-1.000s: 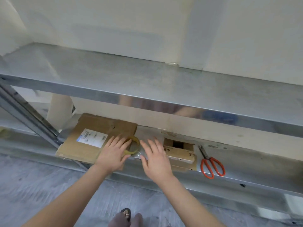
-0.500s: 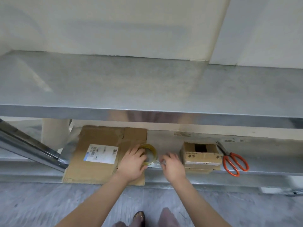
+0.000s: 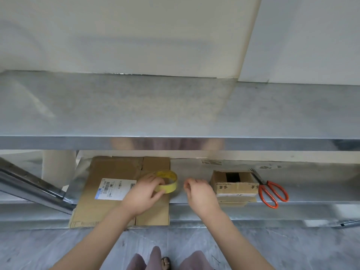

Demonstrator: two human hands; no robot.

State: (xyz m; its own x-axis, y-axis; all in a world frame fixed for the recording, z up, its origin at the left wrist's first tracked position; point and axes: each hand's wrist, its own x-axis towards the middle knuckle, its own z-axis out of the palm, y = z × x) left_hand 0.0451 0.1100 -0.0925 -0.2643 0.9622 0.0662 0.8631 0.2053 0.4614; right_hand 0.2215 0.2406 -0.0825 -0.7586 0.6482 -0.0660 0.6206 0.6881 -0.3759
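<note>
A roll of yellowish clear tape [image 3: 169, 183] stands tilted on edge at the right side of a flattened cardboard box [image 3: 116, 168], which lies on the lower metal shelf [image 3: 191, 169]. My left hand [image 3: 144, 195] grips the roll from its near side, with fingers curled over the rim. Just to the right, my right hand [image 3: 200, 193] has its fingertips pinched together close to the roll, seemingly on the tape's loose end; the clear strip itself is hard to see.
A small open cardboard box [image 3: 233, 187] stands right of my right hand, with orange-handled scissors [image 3: 272, 191] beyond it. A wide upper metal shelf [image 3: 175, 106] overhangs the lower one. A slanted metal bar [image 3: 33, 186] crosses at the left. My feet show on the grey floor.
Both hands went from flat and open to curled. The left took hold of the tape roll and tipped it up; the right closed into a pinch beside it.
</note>
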